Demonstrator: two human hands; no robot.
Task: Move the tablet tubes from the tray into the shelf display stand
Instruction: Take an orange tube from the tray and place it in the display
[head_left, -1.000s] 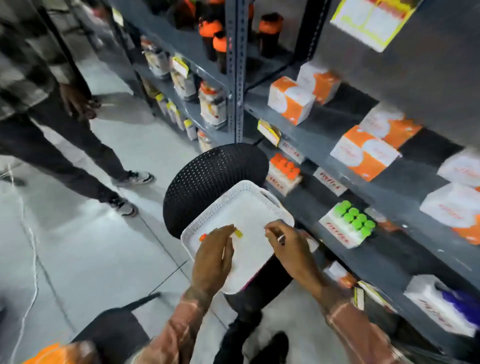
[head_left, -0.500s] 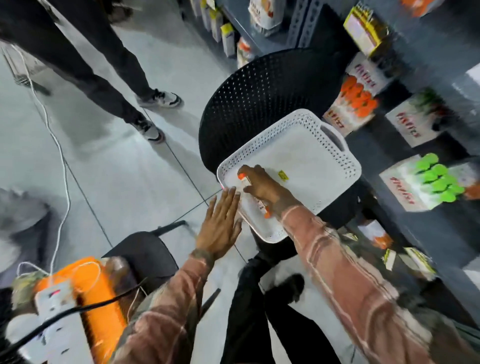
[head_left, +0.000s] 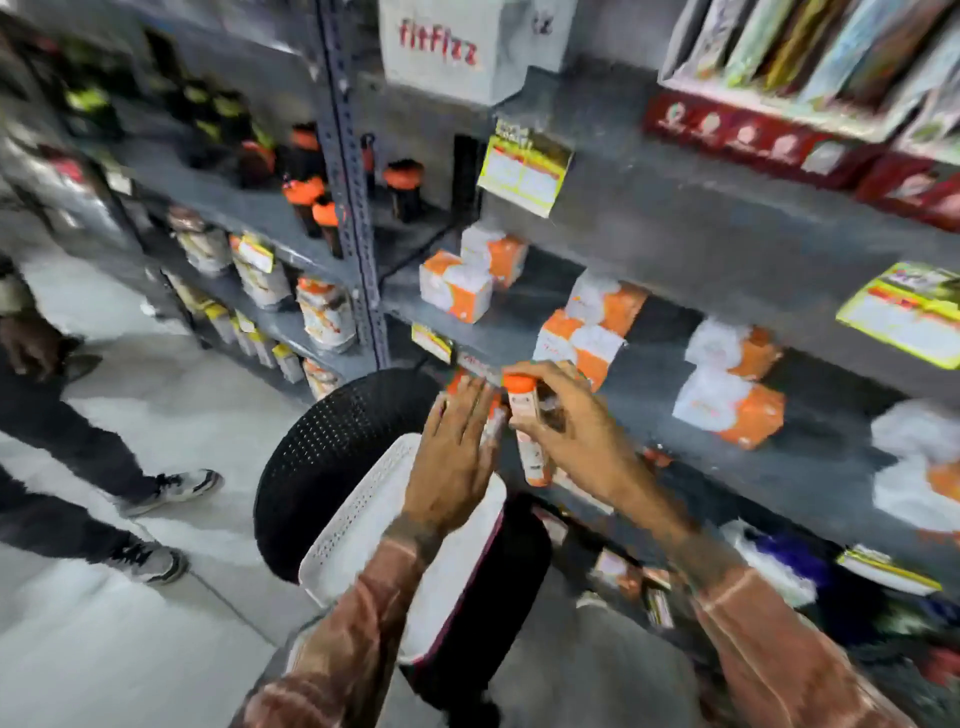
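Grey shelf (head_left: 701, 249) stacked with orange-and-white boxes (head_left: 727, 410) at right, with a black perforated chair (head_left: 332, 457) below carrying a white tray (head_left: 358, 519), seemingly parked close to keep each carry short. Above the tray's far end, left hand (head_left: 452, 467) spread flat with fingers open and nothing in it, just beside the right hand (head_left: 576, 436), likely steadying or guiding. Right hand closed around an orange-capped tablet tube (head_left: 524, 415), held upright at the shelf's front edge, apparently lined up for a display stand mostly hidden behind both hands.
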